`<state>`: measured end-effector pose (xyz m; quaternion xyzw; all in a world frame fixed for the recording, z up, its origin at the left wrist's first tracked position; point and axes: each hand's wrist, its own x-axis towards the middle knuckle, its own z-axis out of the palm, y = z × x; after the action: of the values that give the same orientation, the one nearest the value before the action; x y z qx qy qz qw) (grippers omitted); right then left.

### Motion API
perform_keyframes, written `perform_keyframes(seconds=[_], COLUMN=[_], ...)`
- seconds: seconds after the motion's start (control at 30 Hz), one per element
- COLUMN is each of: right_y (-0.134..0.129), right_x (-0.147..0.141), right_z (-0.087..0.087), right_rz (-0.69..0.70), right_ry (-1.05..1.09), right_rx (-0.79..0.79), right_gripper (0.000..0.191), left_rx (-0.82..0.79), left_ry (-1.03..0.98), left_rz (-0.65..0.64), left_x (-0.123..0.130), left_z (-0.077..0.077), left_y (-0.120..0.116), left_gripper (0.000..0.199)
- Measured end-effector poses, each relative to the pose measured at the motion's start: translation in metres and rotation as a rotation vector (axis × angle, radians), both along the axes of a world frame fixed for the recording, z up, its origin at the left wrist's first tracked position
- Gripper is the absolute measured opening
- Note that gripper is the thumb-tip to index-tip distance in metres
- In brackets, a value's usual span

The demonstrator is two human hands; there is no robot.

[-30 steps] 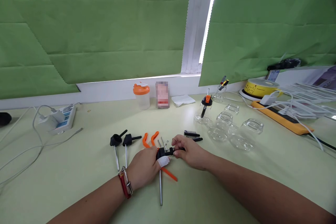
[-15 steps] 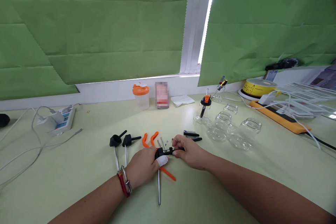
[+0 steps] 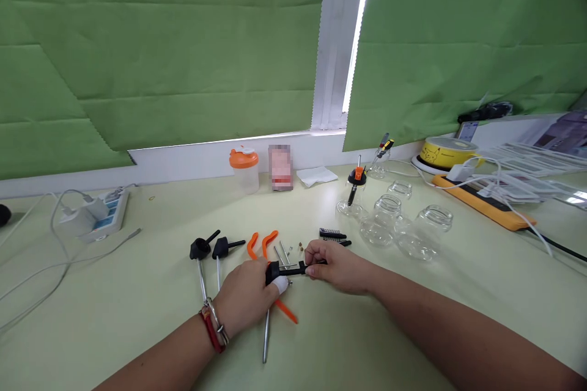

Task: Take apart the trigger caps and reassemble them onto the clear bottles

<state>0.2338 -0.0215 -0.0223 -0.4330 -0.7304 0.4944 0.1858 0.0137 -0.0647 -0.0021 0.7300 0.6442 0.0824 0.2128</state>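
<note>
See, at left on the worktop [image 3: 151,299], two black heads [image 3: 221,247] with metal rods [image 3: 202,280]; then grips a black part [image 3: 274,272], between both hands, with left hand [image 3: 245,293] curled closed; pinches its other end with right hand [image 3: 337,266], left of glass jars [image 3: 424,238].

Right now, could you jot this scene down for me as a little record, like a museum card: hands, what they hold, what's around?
Left hand: gripping a black part
Right hand: fingers closed at the black part's other end
Left of the hands: two black-headed pieces with metal rods
Just beyond the hands: curved orange pieces, thin metal rods
Right side: clear glass jars
Back of table: cup with an orange lid
Unclear: what the fingers cover
</note>
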Motion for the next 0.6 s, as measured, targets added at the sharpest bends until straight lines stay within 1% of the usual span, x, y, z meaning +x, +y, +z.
perform_keyframes(seconds=[0.1, 0.23, 0.33, 0.47, 0.6], right_y=[0.007, 0.016, 0.017, 0.013, 0.013], right_x=[0.014, 0.032, 0.038, 0.036, 0.036], right_z=[0.004, 0.017, 0.025, 0.032, 0.034], right_rz=[0.017, -0.032, -0.032, -0.039, -0.05], right_ry=[-0.097, -0.277, -0.369, -0.407, -0.409], right_rx=[0.027, 0.187, 0.25, 0.297, 0.316], right_gripper=[0.01, 0.007, 0.003, 0.002, 0.004], left_rx=[-0.007, -0.023, -0.025, -0.036, -0.042], left_ry=[0.009, 0.018, 0.035, 0.042, 0.047], left_rz=[-0.012, -0.039, -0.051, -0.062, -0.077], left_x=[0.0, 0.002, 0.004, 0.005, 0.004], left_z=[0.001, 0.004, 0.007, 0.007, 0.006], left_y=[-0.001, -0.004, -0.007, -0.007, -0.007], left_gripper=[0.023, 0.025, 0.027, 0.028, 0.03])
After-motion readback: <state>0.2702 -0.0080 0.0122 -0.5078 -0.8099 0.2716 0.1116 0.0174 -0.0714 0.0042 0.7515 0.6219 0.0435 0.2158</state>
